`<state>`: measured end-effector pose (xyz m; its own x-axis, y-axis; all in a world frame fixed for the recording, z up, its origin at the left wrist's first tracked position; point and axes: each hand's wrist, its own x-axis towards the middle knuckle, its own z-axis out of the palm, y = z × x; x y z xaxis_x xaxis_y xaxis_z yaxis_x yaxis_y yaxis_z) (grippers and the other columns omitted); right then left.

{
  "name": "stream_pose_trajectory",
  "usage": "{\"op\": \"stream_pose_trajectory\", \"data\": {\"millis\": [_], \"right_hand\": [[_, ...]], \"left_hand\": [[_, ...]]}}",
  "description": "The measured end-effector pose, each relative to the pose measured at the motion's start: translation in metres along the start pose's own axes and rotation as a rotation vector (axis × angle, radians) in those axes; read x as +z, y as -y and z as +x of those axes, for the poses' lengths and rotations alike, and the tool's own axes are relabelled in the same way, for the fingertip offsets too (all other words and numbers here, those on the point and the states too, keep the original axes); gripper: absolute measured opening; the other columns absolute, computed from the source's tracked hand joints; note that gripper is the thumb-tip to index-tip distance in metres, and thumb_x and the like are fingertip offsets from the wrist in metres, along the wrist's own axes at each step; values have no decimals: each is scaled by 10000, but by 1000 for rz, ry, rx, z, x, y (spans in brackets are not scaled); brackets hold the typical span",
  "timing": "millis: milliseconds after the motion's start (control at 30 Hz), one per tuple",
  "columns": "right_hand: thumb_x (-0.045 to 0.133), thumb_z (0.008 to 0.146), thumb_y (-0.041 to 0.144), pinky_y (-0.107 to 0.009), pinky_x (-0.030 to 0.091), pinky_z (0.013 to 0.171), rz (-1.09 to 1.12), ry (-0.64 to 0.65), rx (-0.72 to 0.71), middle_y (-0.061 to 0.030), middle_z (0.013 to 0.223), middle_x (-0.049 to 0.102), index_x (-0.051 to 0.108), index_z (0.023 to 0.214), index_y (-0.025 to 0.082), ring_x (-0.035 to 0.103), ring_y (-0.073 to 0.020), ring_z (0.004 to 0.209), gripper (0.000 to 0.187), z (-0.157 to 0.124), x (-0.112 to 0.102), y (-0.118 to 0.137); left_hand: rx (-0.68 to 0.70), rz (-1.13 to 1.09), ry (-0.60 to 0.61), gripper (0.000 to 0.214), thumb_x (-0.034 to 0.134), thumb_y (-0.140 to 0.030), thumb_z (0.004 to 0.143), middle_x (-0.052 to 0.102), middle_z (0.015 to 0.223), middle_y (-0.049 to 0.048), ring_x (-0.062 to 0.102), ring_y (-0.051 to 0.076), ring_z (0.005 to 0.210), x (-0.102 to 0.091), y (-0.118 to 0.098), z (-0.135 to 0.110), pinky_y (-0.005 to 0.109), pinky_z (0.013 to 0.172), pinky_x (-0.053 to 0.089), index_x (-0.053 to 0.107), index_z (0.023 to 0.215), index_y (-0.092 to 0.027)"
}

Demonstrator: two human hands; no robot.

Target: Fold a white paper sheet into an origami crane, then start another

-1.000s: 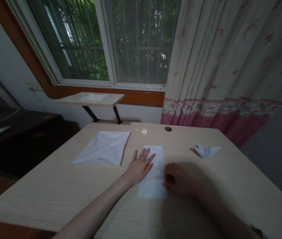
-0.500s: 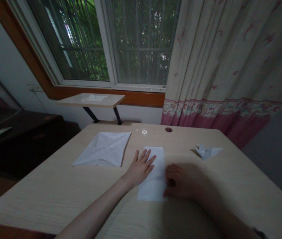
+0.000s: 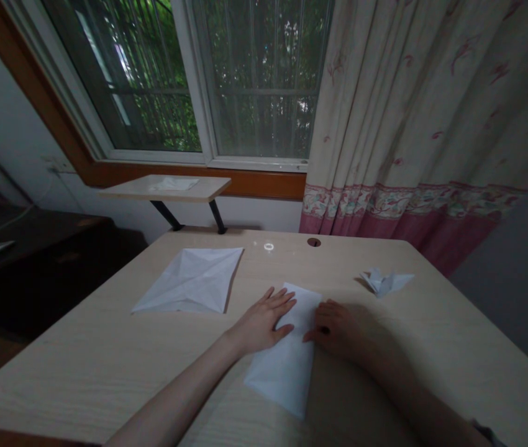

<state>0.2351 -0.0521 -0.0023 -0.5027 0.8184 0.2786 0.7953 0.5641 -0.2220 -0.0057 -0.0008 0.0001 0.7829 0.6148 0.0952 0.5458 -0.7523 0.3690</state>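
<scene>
Near the front edge of the counter (image 3: pixel 82 379), my open left grip (image 3: pixel 259 326) presses flat on white paper (image 3: pixel 285 372), while my curled right grip (image 3: pixel 333 329) touches its side; I cannot tell if it pinches.

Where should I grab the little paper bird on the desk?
Pinch the raised, folded middle of the paper bird from above, coming from the side of your right hand. That hand is closest, and the middle stands up, while the flat pointed tip looks thin.

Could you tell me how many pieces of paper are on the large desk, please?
3: a creased square sheet at left, a rectangular sheet under the left hand and touched by the right hand, and a folded paper bird at right.
</scene>
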Motion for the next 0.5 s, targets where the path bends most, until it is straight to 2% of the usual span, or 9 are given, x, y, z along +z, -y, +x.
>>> {"op": "stream_pose_trajectory", "data": {"millis": [233,367,500], "right_hand": [[724,910,340,-329,477,799,-44,101,54,-31,782,738,739,732,225,663,-202,792,212,3,-8,-8],[666,946,315,-331,471,787,-116,65,116,-47,814,740,728,752,216,676,-216,840,226,4,-5,-18],[600,986,392,-339,455,750,-171,4,202,-50,749,717,684,710,209,670,-211,756,341,3,3,-29]], "left_hand": [[15,-3,2,565,562,-404,981,389,1598,97,316,253,1515,1,3,0,498,1265,231,460,1507,-222],[17,4,11,567,570,-386,978,392,1598,91,308,243,1518,-1,2,0,487,1271,223,459,1507,-218],[23,-6,-4,562,564,-395,978,389,1598,82,326,249,1511,0,2,0,496,1267,235,460,1508,-240]]}}
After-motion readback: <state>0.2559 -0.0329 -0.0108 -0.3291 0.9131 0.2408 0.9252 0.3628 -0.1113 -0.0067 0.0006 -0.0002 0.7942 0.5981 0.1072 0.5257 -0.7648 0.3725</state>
